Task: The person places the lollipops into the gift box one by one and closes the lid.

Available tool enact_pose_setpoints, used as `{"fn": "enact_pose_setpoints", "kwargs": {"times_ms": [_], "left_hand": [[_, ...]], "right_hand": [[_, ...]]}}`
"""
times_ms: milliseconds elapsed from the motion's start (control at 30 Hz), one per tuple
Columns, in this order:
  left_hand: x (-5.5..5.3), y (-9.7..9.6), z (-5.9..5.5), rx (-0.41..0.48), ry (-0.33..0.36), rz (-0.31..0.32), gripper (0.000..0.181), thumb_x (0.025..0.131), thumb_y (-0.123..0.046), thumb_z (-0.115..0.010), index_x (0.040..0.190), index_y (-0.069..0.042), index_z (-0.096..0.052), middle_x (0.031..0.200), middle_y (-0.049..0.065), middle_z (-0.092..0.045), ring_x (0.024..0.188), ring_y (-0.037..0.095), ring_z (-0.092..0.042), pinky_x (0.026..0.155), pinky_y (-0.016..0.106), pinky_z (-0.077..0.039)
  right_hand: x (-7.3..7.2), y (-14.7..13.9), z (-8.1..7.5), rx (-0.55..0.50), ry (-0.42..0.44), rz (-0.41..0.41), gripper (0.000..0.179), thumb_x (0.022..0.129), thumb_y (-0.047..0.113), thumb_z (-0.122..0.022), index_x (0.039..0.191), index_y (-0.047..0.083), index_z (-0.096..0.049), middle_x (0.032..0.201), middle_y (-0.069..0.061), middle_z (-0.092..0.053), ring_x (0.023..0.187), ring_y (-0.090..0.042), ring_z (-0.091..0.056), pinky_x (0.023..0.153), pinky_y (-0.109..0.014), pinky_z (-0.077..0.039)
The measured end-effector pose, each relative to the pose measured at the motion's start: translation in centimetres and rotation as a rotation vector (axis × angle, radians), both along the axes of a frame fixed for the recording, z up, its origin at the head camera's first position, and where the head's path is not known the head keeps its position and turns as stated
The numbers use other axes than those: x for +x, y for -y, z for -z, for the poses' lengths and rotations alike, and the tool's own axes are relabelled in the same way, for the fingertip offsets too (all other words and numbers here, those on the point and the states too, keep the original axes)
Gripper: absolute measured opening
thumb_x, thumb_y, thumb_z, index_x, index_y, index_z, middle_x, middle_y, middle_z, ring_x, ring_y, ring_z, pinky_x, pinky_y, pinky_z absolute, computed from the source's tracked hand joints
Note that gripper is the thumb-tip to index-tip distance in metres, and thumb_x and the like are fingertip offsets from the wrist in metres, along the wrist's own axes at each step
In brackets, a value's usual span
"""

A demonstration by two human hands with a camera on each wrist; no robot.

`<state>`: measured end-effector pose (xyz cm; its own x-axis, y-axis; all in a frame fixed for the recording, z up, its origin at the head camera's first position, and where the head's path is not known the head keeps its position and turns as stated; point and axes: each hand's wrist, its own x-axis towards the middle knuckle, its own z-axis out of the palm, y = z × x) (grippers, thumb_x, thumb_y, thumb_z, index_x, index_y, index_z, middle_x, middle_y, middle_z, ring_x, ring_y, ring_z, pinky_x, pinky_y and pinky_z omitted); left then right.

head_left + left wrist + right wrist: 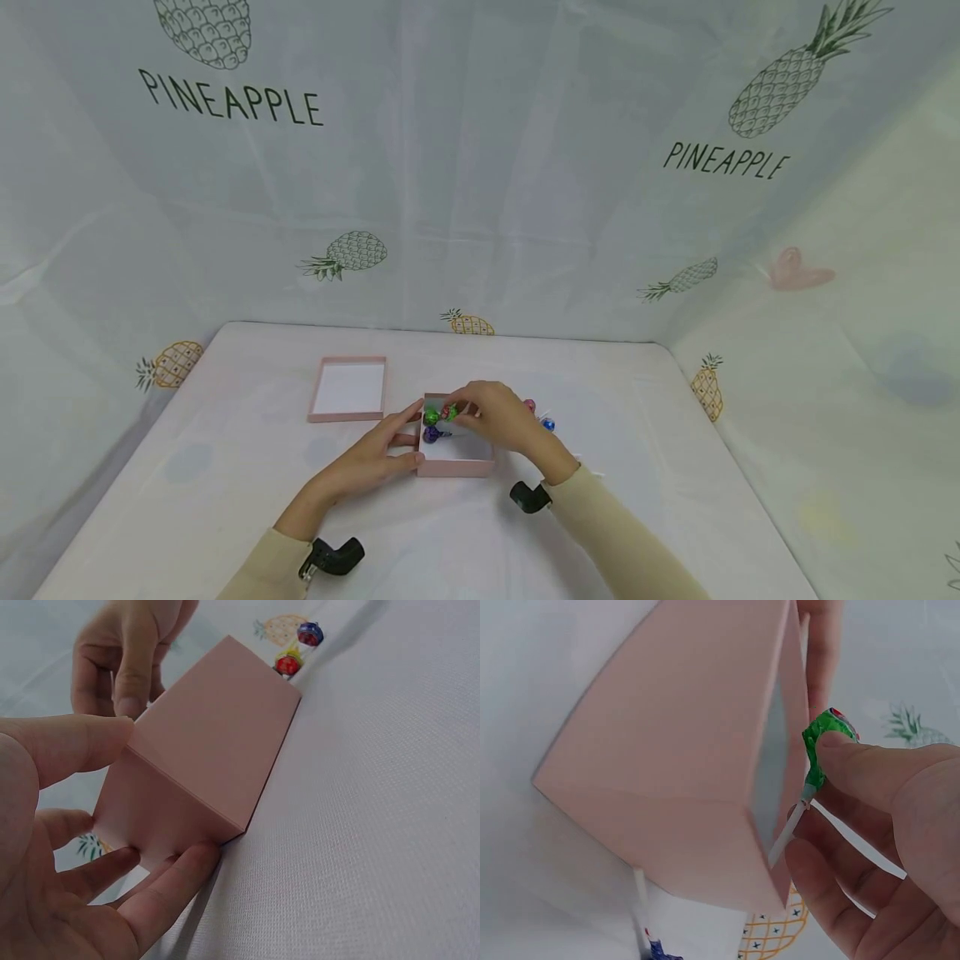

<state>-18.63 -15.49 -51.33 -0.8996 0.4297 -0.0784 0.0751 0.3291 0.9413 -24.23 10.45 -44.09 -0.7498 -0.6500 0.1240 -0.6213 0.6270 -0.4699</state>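
Note:
A pink open-topped box (pixel 455 469) sits on the table. My left hand (pixel 367 458) steadies its left side, fingertips on the end wall and thumb up at the top edge in the left wrist view. With thumb and fingers, my right hand (pixel 498 417) pinches a green-wrapped lollipop (pixel 814 754) over the box opening; its white stick slants down beside the rim. Inside the box, at the left, lie a green lollipop (pixel 431 417) and a purple lollipop (pixel 431 435). The box floor is partly hidden by my right hand.
Behind and left lies the pink-rimmed box lid (pixel 310 400), white inside facing up. Right of the box are a pink lollipop (pixel 529 405), a blue lollipop (pixel 548 424) and white sticks (pixel 597 475), partly behind my right wrist. A pineapple-print curtain (pixel 480 183) surrounds the table.

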Motion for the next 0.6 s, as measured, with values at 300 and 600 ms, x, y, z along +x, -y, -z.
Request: {"fn": "enact_pose_setpoints", "kwargs": {"times_ms": [300,600], "left_hand": [[0.0,0.2,-0.1,0.005,-0.013,0.017,0.087,0.102,-0.032,-0.074,0.171,-0.032,-0.020,0.171,0.009,-0.031,0.141,0.029,-0.056,0.111,0.052,-0.046],[-0.1,0.4,0.0,0.027,-0.053,0.055,0.088,0.103,-0.032,-0.073,0.172,-0.026,-0.020,0.172,0.014,-0.029,0.142,0.034,-0.054,0.113,0.057,-0.044]], "right_hand": [[0.2,1.1,1.5,0.027,0.030,-0.022,0.021,0.097,0.013,-0.079,0.118,0.015,-0.080,0.108,0.006,-0.078,0.087,-0.005,-0.065,0.079,-0.019,-0.055],[0.1,2.0,2.8,0.037,0.006,-0.089,0.020,0.096,0.012,-0.080,0.116,0.013,-0.081,0.108,0.003,-0.079,0.095,-0.010,-0.070,0.092,-0.022,-0.057]]}}
